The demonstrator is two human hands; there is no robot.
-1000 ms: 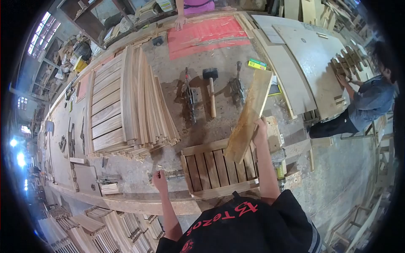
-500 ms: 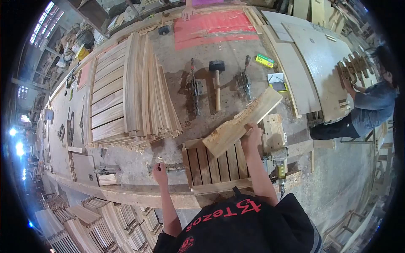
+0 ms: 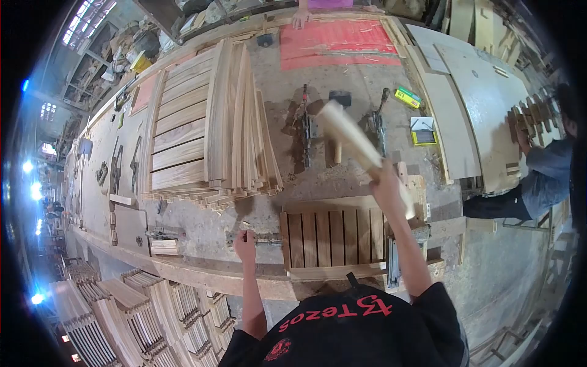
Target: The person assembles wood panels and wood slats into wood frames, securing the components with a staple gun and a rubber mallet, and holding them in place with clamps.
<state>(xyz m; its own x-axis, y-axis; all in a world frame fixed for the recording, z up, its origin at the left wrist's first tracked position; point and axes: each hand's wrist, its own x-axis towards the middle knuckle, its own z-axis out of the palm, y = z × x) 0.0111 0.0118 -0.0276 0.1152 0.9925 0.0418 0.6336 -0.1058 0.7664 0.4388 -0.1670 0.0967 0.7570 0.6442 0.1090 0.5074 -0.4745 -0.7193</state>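
Right hand (image 3: 386, 180) clamps its fingers around a smooth, flat wooden board (image 3: 350, 136) near a slatted wooden panel (image 3: 335, 237); left hand (image 3: 245, 242) curls its fingers together, contents unclear.

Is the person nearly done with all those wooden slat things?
Quite far, maybe: the stack of slatted panels looks finished. The right hand holds a board; the left hand pinches something too small to name. Left to do, perhaps: the single slatted panel lying apart from that stack, though I can't tell what it needs.
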